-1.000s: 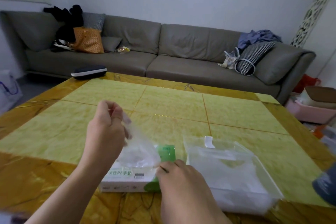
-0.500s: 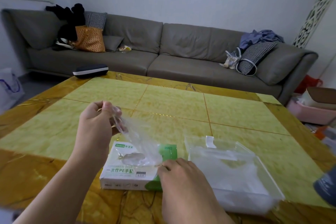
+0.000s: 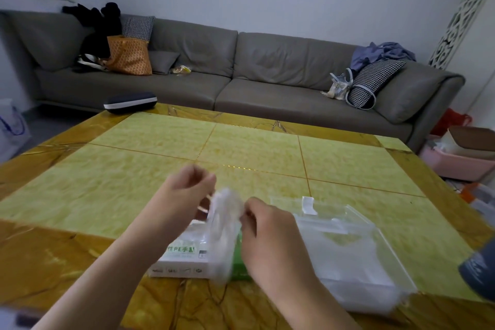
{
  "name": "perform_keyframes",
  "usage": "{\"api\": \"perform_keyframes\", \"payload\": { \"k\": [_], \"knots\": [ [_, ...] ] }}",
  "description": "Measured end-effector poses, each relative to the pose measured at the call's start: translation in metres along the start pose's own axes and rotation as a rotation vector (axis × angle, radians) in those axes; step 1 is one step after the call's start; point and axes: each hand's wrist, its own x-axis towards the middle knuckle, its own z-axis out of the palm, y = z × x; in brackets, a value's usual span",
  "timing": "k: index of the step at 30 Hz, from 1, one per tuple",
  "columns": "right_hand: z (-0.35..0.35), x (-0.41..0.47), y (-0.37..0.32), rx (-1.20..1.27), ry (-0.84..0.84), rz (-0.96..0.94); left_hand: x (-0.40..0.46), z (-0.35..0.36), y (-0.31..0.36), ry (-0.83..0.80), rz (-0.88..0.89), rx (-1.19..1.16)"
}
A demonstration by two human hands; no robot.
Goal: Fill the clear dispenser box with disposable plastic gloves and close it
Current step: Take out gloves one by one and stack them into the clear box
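Wide shot first: a long grey sofa runs along the back wall, with an orange bag and dark clothing at its left end and a checked cushion with blue clothes at its right. In front, a big yellow-green tiled table with a marbled amber border, and a dark case sits on its far left corner. A pink bin stands on the floor at the right.

Down to the near edge: the clear dispenser box lies open on the table to the right, pale gloves heaped inside, its lid up at the back. Just left of it is the white-and-green glove carton.

And here's the change: half a second ago the right hand was pressed down on the carton; now it is up, fingers curled and pinching the plastic glove. The left hand has come inward toward the right hand; its fingers are curled at the glove's other side, though blur hides whether they hold it. The glove hangs bunched between both hands, above the carton.
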Motion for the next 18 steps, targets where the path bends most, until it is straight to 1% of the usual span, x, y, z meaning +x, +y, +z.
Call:
{"api": "perform_keyframes", "payload": {
  "k": [1,2,3,4,5,6,7,8,9,11,12,14,15,16,18],
  "knots": [
    [0.001,0.002,0.004,0.045,-0.009,0.011,0.007,-0.002,-0.007,0.014,-0.034,0.212],
    [0.000,0.003,0.004,0.045,-0.052,0.027,0.016,-0.003,-0.017,-0.003,-0.102,0.353],
    [-0.002,0.002,0.003,0.029,-0.115,0.045,0.024,-0.002,-0.026,-0.044,-0.154,0.432],
    [0.000,0.001,0.003,-0.025,-0.204,0.037,0.026,0.000,-0.034,-0.090,-0.158,0.559],
    [0.006,0.002,0.005,-0.088,-0.267,-0.015,0.020,0.003,-0.034,-0.157,-0.121,0.708],
    [0.007,0.002,0.003,-0.133,-0.266,-0.061,0.010,0.006,-0.029,-0.211,-0.055,0.847],
    [0.008,0.002,0.002,-0.146,-0.258,-0.096,0.004,0.010,-0.026,-0.255,0.030,0.945],
    [0.007,0.002,0.001,-0.124,-0.262,-0.087,-0.005,0.013,-0.022,-0.275,0.123,0.990],
    [0.008,0.003,0.003,-0.086,-0.246,-0.081,-0.007,0.013,-0.023,-0.332,0.163,1.069],
    [0.005,0.005,0.001,-0.033,-0.223,-0.045,-0.004,0.006,-0.028,-0.387,0.198,1.137],
    [0.003,0.007,-0.001,-0.035,-0.229,-0.028,-0.002,0.003,-0.030,-0.459,0.142,1.129],
    [0.001,0.014,-0.004,-0.029,-0.262,0.001,-0.005,0.003,-0.034,-0.571,0.171,1.226],
    [0.002,0.020,-0.005,-0.008,-0.283,0.017,-0.007,0.006,-0.029,-0.582,0.109,1.175],
    [0.003,0.024,-0.006,0.037,-0.276,0.052,-0.008,0.009,-0.028,-0.547,0.206,1.166],
    [0.004,0.027,-0.007,0.141,-0.228,0.111,-0.008,0.014,-0.031,-0.519,0.227,1.097]
  ]
}}
